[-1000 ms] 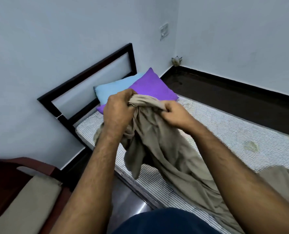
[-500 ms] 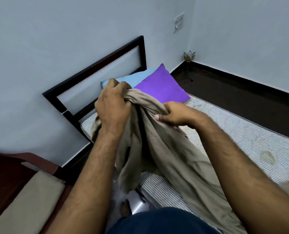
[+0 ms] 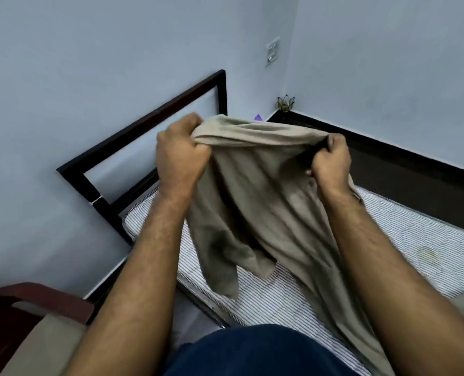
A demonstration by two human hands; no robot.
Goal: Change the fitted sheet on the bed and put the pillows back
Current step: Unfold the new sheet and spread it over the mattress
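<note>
Fitted sheet (image 3: pixel 255 191), beige, held up in the air over the head end of the mattress (image 3: pixel 415 240); its upper edge is stretched between the two hands, the rest hangs down and trails onto the mattress toward the near long edge.

Left hand (image 3: pixel 180 158): fist clenched on a bunched end of the edge. Right hand (image 3: pixel 331 161): fingers curled round the other end, gripping it. Both hands at about the same height, apart, edge taut between them.

Progress, judged: mattress striped ticking is bare, so no sheet is on yet. Sheet not spread, no corner tucked. Pillows mostly hidden behind the sheet; only a purple tip (image 3: pixel 258 117) shows near the headboard (image 3: pixel 144 126). Spreading, fitting all corners and placing pillows remain.
</note>
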